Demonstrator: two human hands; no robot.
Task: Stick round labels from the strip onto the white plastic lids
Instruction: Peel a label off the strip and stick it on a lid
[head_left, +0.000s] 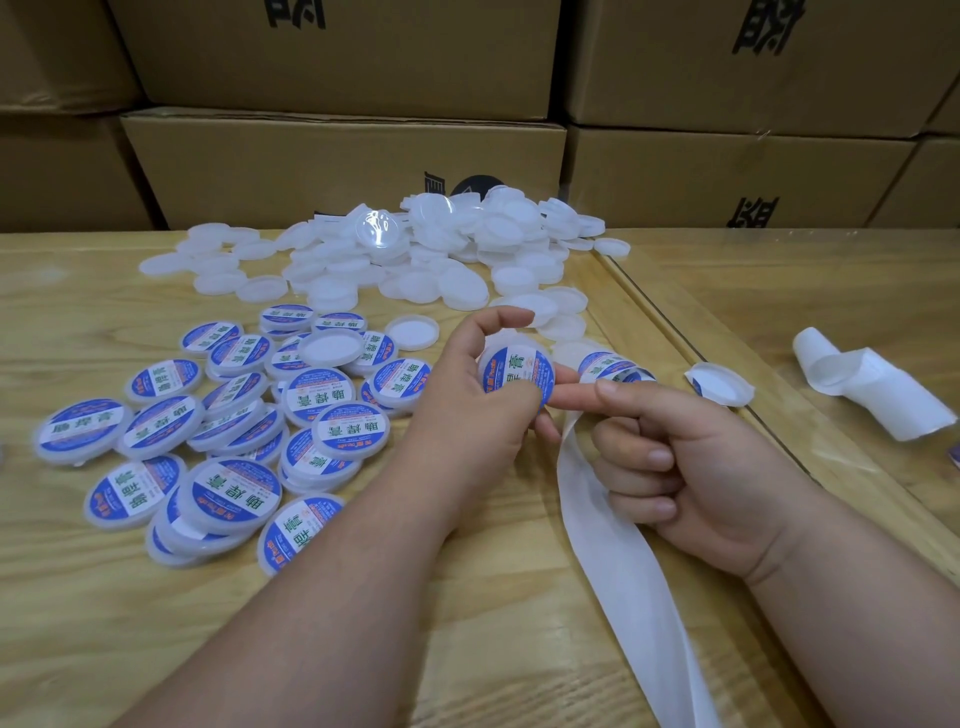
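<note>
presently: labelled lid (517, 378) pinched upright in left hand (470, 410) fingers above the worktop (467, 623); right hand (691, 467) forefinger pressing its label, other fingers curled round the backing strip (613, 545).

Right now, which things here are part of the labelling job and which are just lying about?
Job: left hand, held lid, right hand, label strip, blank lids, labelled lids.
Lying about: cardboard boxes, crumpled white paper.

A single head-worn wide-angle view looks forward and down, close over the wooden table (104, 597), with stacked cardboard boxes (343, 166) filling the frame's top.
</note>
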